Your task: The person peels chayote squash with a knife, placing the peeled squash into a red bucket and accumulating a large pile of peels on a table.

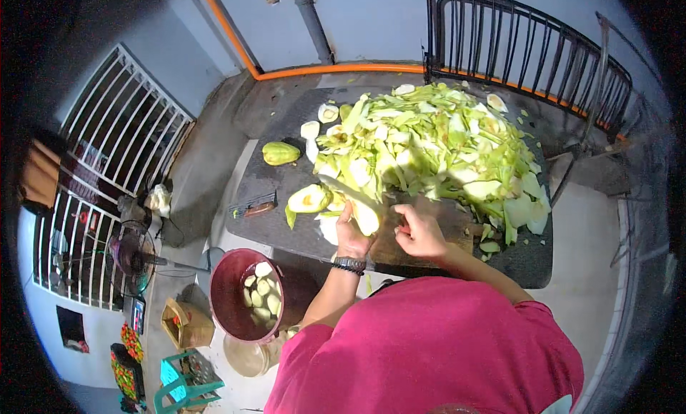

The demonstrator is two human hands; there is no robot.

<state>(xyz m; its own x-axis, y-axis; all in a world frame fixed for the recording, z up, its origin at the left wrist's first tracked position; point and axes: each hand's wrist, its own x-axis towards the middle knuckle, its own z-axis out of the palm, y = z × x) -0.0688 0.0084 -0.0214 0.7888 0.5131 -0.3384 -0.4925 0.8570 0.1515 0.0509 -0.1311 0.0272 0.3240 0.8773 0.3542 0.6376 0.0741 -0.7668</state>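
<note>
My left hand [353, 237] is shut around a peeled, pale piece of chayote-like fruit [367, 218], above the near side of the dark table [300, 231]. A long pale strip, perhaps a blade, lies across the top of this piece. My right hand [420, 231] is just to its right, fingers curled; whether it grips anything is hidden. Beneath that hand is a wooden board [445, 239]. Left of my left hand rests a cut half [309, 198] with a hollowed middle. A large heap of green peelings and slices [429, 140] spreads beyond both hands.
A whole green fruit [281, 153] and a brown-handled tool [260, 209] lie on the table's left side. Below stands a maroon bucket [225, 307] with peeled pieces in liquid. Further left are a fan [131, 250], a cardboard box [187, 325] and a teal plastic stool [185, 384].
</note>
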